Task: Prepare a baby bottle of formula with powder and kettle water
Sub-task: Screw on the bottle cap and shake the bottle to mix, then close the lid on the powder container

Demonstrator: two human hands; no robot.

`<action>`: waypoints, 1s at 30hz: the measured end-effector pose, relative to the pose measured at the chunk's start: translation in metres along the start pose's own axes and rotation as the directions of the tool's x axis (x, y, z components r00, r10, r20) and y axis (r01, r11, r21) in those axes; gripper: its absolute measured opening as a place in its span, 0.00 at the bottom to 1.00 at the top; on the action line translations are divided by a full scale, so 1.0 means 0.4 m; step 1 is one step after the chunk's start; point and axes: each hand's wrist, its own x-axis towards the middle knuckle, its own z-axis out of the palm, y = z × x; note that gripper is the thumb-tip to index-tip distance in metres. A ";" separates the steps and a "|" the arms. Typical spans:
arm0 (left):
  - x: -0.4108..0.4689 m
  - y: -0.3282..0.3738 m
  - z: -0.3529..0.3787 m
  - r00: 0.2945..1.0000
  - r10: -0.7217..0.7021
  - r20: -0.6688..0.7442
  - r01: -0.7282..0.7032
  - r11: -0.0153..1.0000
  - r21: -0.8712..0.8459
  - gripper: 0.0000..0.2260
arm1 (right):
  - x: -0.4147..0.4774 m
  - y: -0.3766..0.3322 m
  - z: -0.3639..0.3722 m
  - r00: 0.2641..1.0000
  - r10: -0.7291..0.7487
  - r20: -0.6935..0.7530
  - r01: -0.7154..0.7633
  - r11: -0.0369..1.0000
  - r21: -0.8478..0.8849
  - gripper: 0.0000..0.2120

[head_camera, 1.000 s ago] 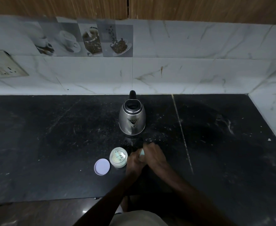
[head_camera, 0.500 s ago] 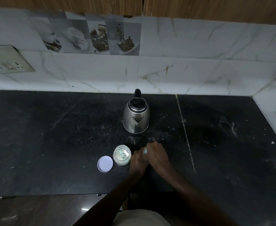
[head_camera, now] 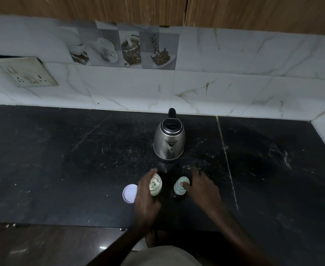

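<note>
The baby bottle (head_camera: 178, 189) stands between the hands, and the thumb of the spread right hand (head_camera: 203, 187) touches its teal top. The blurred left hand (head_camera: 146, 198) lies against the open powder jar (head_camera: 155, 186); whether it grips cannot be told. The kettle (head_camera: 169, 144) stands beyond both hands, and the lid (head_camera: 129, 193) lies just left of the left hand.
</note>
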 end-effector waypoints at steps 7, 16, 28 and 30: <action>0.085 -0.233 -0.095 0.830 -0.501 0.244 0.249 0.724 0.643 0.45 | -0.028 -0.051 0.012 0.989 -0.021 -0.144 0.030 0.998 0.057 0.27; 0.114 -0.240 -0.104 0.950 -0.311 0.028 0.240 0.786 0.570 0.33 | -0.019 -0.083 0.022 0.961 -0.151 -0.233 0.178 0.979 0.100 0.22; 0.131 0.021 -0.015 0.984 0.158 -0.080 -0.160 0.987 -0.027 0.26 | 0.099 -0.187 0.000 0.932 -0.357 0.067 0.276 0.817 0.507 0.34; 0.113 -0.013 -0.004 0.991 0.126 -0.045 -0.128 0.990 -0.050 0.29 | 0.106 -0.190 0.004 0.902 -0.414 0.124 0.321 0.834 0.448 0.29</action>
